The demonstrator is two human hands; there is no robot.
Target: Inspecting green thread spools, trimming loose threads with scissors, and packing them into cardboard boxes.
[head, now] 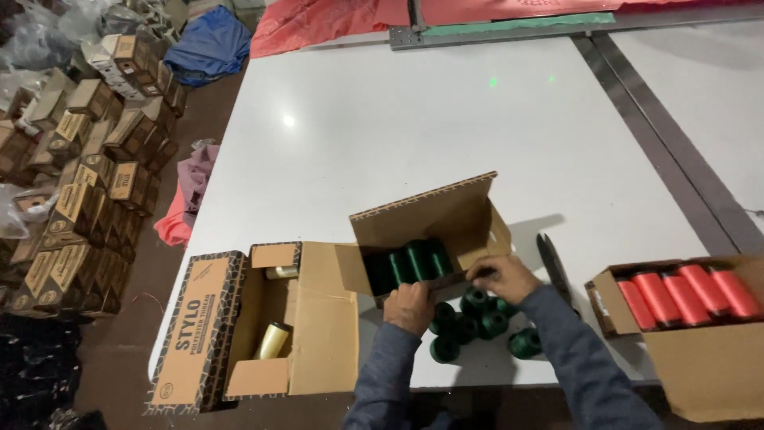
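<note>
Both hands at a tipped box of dark green thread spools

The small cardboard box (446, 231) lies on its side on the white table (446, 119), mouth toward the person, its spools' (410, 263) long axes running away. Left hand (409, 307) grips its lower edge; right hand (501, 276) pinches the flap; its fingertips are hidden. Loose spools (477, 318) sit just below.

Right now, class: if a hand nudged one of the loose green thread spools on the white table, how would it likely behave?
The green spools look round, so one lying on its side would probably roll across the smooth white table. Those standing on end seem squat, so likely slide rather than tip. Being small, each probably lifts easily with the right hand.
</note>
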